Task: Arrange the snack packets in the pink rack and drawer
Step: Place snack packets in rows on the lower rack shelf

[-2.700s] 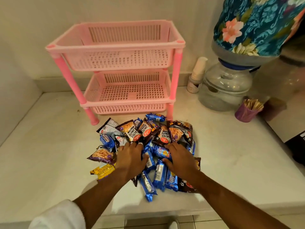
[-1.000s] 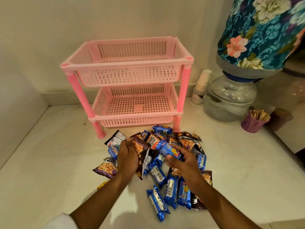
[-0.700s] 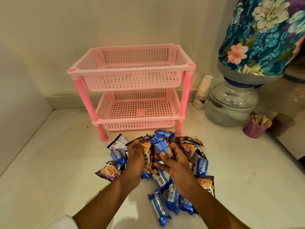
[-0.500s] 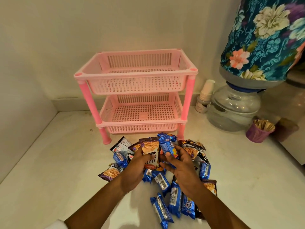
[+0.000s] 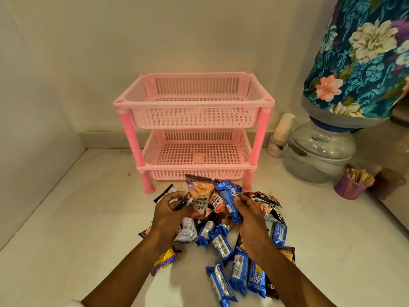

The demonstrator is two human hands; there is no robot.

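Left hand [image 5: 170, 216], right hand [image 5: 250, 220] — both gripping

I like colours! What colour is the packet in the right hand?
Blue packet, seen in the head view.

Left hand [image 5: 170, 214], earlier flat on heap, now lifts brown salted-peanut foil packets [image 5: 200, 197] clear of pile. Right hand [image 5: 250, 220], likewise raised, grips blue foil biscuit packet [image 5: 228, 201] beside them.
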